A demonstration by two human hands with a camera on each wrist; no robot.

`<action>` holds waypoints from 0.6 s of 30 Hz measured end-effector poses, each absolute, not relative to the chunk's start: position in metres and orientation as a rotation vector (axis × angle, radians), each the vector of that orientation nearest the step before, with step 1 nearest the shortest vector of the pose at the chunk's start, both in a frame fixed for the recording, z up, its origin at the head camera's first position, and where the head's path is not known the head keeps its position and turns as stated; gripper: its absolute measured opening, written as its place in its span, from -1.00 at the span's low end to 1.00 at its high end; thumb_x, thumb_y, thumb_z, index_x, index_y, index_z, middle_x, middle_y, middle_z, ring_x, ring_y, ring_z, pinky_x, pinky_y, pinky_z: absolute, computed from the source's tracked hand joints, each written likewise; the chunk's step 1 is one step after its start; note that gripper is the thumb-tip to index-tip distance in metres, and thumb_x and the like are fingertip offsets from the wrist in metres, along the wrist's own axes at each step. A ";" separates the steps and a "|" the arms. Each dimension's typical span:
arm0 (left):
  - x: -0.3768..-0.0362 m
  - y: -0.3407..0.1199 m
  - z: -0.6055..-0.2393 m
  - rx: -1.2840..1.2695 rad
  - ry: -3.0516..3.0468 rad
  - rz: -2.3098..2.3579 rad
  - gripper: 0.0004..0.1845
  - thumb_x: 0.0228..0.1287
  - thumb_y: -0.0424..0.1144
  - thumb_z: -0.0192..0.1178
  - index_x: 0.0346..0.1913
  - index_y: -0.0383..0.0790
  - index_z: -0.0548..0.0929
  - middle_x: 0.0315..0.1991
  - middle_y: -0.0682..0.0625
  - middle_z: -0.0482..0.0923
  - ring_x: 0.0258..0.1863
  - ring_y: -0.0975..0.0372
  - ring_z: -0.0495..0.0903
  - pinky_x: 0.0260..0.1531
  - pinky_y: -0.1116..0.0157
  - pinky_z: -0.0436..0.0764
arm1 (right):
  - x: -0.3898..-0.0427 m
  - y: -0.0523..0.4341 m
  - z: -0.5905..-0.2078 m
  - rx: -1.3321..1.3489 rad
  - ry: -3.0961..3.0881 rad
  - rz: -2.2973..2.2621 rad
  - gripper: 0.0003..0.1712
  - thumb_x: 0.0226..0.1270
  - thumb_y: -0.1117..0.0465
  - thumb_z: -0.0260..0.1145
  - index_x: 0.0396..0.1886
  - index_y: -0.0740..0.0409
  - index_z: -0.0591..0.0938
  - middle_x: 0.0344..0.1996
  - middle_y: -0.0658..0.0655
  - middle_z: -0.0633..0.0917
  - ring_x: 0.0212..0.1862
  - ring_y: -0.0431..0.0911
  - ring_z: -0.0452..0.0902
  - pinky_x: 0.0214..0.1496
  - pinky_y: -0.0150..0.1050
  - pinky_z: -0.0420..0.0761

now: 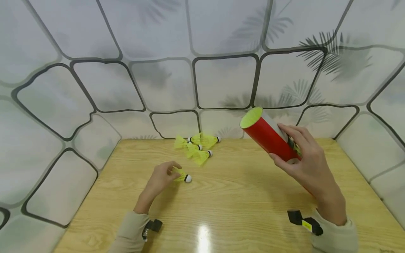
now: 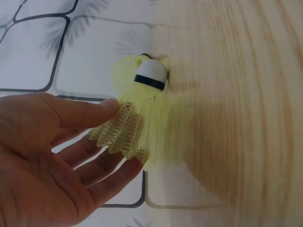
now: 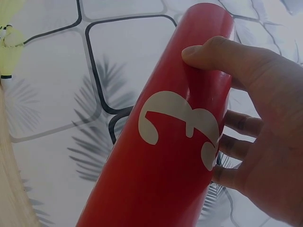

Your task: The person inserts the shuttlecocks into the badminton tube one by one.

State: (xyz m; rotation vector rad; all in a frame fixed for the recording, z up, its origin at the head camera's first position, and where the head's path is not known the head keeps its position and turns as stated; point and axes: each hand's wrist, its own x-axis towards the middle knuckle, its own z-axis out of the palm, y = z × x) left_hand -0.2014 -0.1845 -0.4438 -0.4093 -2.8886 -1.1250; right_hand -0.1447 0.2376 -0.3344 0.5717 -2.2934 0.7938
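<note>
My left hand (image 1: 162,178) holds a yellow shuttlecock (image 1: 187,178) by its skirt, low over the left-middle of the table. In the left wrist view, the thumb lies on one side of the skirt and fingertips touch its rim; the white cork (image 2: 152,73) with a dark band points away from the palm. My right hand (image 1: 311,163) grips a red cylindrical tube (image 1: 269,137) above the table's right side. The tube tilts, its uncovered end up and to the left, yellow-green showing inside. A pale printed mark (image 3: 177,116) is on its red side.
Several more yellow shuttlecocks (image 1: 200,157) lie in a loose cluster at the table's back edge, beyond my left hand. Behind the wooden table (image 1: 234,200) stands a light patterned backdrop (image 1: 224,84) that also closes in both sides.
</note>
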 end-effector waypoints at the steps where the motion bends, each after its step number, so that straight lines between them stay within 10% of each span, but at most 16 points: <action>1: -0.202 -0.184 -0.444 -0.411 -2.879 -1.126 -0.80 0.32 -0.41 0.37 -0.01 -0.29 0.74 -0.05 -0.22 0.69 -0.14 -0.03 0.69 -0.19 0.02 0.71 | -0.144 0.238 -0.334 0.571 -2.292 0.795 0.02 -0.10 0.44 0.66 0.46 0.09 0.48 0.23 0.18 0.55 0.12 -0.06 0.46 -0.11 -0.72 0.43; 18: -0.208 -0.163 -0.412 -0.525 -2.638 -1.189 -0.83 0.38 -0.43 0.31 -0.03 -0.23 0.76 -0.08 -0.17 0.74 -0.28 0.05 0.74 -0.26 0.06 0.75 | -0.143 0.240 -0.334 0.575 -2.294 0.829 0.02 -0.07 0.45 0.63 0.48 0.07 0.47 0.24 0.18 0.54 0.09 -0.06 0.47 -0.33 -0.61 0.57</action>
